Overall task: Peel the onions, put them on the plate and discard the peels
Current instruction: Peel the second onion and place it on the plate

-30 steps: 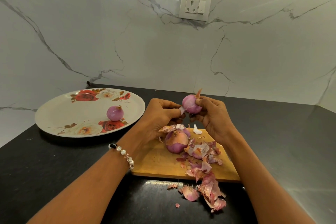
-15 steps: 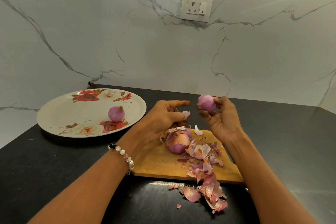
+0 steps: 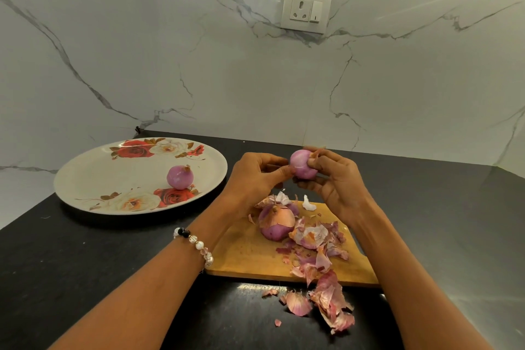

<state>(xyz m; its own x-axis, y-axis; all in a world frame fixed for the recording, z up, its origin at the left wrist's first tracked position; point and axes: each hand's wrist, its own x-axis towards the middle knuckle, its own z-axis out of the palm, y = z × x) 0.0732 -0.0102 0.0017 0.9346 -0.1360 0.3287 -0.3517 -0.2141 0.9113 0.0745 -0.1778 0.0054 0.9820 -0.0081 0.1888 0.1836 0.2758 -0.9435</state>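
Observation:
My right hand (image 3: 338,182) grips a small purple onion (image 3: 301,164) above the far end of the wooden cutting board (image 3: 247,250). My left hand (image 3: 255,176) pinches the onion's left side with thumb and fingertips. One peeled onion (image 3: 179,177) sits on the floral plate (image 3: 93,179) at the left. An onion still partly in its brown skin (image 3: 277,221) lies on the board, with another one (image 3: 309,239) half buried under loose peels (image 3: 321,261). More peels (image 3: 329,304) have spilled off the board's front edge onto the black counter.
The black counter (image 3: 85,278) runs from the plate to the front. A white marble wall stands close behind, with a socket and switch (image 3: 306,10) above the hands. A small white onion scrap (image 3: 308,204) lies on the board's far edge.
My hands drew apart half a second ago with a bit of peel in the left fingers. Now the left hand is back on the onion, which the right hand has turned.

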